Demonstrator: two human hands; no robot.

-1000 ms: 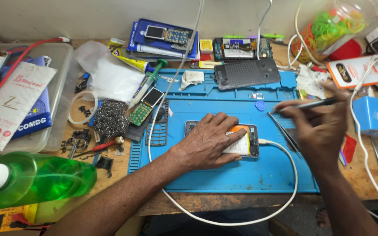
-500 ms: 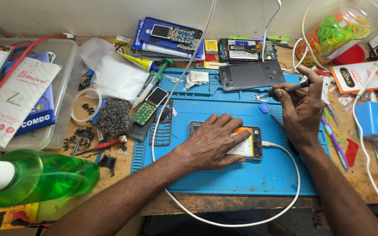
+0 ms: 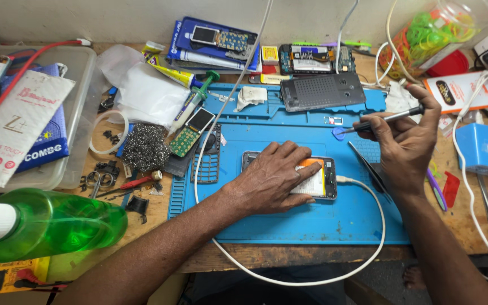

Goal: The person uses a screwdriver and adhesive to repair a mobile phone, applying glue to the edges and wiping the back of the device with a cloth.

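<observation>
Now the opened phone (image 3: 312, 179) lies flat mid blue mat (image 3: 312, 226), a white cable (image 3: 362, 186) plugged in its right end, left hand (image 3: 275, 181) spread flat on it, fingers wide, pinning it down. Right hand (image 3: 405, 147) is off to the right, fingers pinched on a thin tool (image 3: 388, 118), tip up near a small blue pick (image 3: 339, 133), apart from the phone; grey back cover (image 3: 323, 91) is beyond, green bottle (image 3: 52, 226) far left. Looks like the step is bringing the tool to the phone; next move needs the tip lowered to the exposed inside near the left fingertips while the phone is kept pinned.
</observation>
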